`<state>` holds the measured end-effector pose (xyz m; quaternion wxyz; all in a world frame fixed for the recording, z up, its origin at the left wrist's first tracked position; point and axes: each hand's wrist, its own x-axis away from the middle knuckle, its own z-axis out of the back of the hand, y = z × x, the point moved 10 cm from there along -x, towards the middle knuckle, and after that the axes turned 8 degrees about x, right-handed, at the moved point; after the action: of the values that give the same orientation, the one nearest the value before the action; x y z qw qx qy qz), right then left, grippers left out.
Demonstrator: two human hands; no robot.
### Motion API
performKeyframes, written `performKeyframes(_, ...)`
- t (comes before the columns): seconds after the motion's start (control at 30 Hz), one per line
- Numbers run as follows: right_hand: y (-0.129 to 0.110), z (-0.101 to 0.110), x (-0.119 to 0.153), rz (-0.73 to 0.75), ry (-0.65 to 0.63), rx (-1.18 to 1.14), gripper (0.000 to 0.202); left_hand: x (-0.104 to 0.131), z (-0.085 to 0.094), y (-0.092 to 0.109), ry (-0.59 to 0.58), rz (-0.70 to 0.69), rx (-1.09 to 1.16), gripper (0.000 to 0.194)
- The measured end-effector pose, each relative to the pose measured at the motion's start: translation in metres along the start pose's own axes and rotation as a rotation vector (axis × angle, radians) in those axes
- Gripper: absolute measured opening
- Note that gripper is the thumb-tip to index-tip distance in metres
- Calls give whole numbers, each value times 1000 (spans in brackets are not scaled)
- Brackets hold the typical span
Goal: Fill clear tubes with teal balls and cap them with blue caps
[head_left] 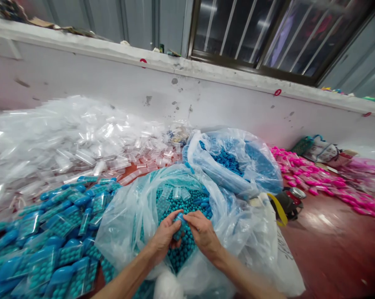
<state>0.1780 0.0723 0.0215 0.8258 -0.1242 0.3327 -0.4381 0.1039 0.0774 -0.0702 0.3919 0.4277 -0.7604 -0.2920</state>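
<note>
Over an open plastic bag [143, 207] of teal beads [181, 257], my left hand [168, 232] is closed around a small clear container [177, 234] with teal beads in it and a blue top. The fingers of my right hand [201, 230] are pinched at the top of that same container. Clear empty containers [177, 193] and a few blue pieces [202, 201] lie on the beads behind my hands. Blue caps [226, 160] fill part of a second bag [262, 160] further back.
Filled blue-topped containers [70, 220] are heaped on the left, below a large pile of clear empty ones [65, 137]. Pink pieces [324, 178] spread over the red floor [337, 249] at right. A white wall [231, 108] runs behind.
</note>
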Motion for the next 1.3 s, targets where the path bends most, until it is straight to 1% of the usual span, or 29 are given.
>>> performKeyframes(0.1, -18, -4, 5, 126, -75, 121, 28, 1, 7, -2, 101, -9, -40, 68)
performKeyframes(0.13, -19, -5, 6, 135, -92, 119, 28, 2, 7, -1, 120, -19, -62, 64)
performKeyframes(0.17, -16, -4, 6, 113, -95, 87, 29, 3, 7, 1, 120, -32, -85, 61)
performKeyframes(0.23, 1, -1, 3, -22, -60, -33, 33, 4, 4, 8, 90, -71, -138, 59)
performKeyframes(0.3, 30, -1, 2, -243, -14, -171, 35, 5, 1, 15, 43, -103, -179, 60)
performKeyframes(0.33, 44, -5, 4, -360, -14, -236, 34, 6, 0, 17, 23, -102, -187, 61)
performKeyframes(0.4, 64, -17, 8, -544, -79, -362, 31, 8, 1, 16, -2, -76, -187, 62)
performKeyframes(0.43, 68, -22, 9, -590, -121, -409, 33, 9, 1, 15, -6, -61, -194, 62)
performKeyframes(0.47, 66, -24, 9, -593, -158, -431, 38, 10, 1, 14, -4, -50, -211, 62)
performKeyframes(0.5, 61, -23, 6, -559, -187, -424, 44, 11, 1, 12, 1, -42, -237, 62)
performKeyframes(0.57, 44, -18, 0, -445, -259, -359, 53, 11, 0, 12, 11, -50, -293, 61)
performKeyframes(0.63, 26, -20, 0, -379, -377, -303, 61, 11, -3, 13, 13, -72, -324, 59)
performKeyframes(0.7, 14, -26, 2, -364, -467, -277, 81, 10, -5, 17, 23, -119, -318, 55)
performKeyframes(0.77, 4, -29, 2, -330, -483, -224, 104, 10, -6, 25, 34, -196, -284, 50)
performKeyframes(0.8, 0, -32, 2, -314, -481, -182, 111, 10, -6, 29, 33, -236, -263, 48)
performKeyframes(0.83, -2, -34, 3, -304, -480, -133, 114, 11, -7, 32, 24, -270, -244, 46)
performKeyframes(0.87, -4, -37, 3, -299, -481, -78, 113, 11, -8, 33, 15, -291, -229, 44)
performKeyframes(0.93, -6, -40, 3, -282, -484, 41, 106, 11, -8, 30, 8, -286, -215, 41)
performKeyframes(1.03, -13, -43, 1, -209, -474, 163, 101, 10, 2, 22, 95, -250, -206, 41)
performKeyframes(1.1, -14, -46, 1, -188, -469, 130, 102, 10, 8, 17, 144, -225, -200, 42)
performKeyframes(1.17, -14, -47, 2, -191, -437, 21, 104, 10, 9, 16, 139, -215, -197, 43)
performKeyframes(1.23, -11, -42, 2, -216, -354, -81, 104, 12, 9, 19, 118, -220, -186, 46)
performKeyframes(1.3, -8, -36, 5, -245, -279, -116, 96, 14, 9, 23, 120, -233, -161, 50)
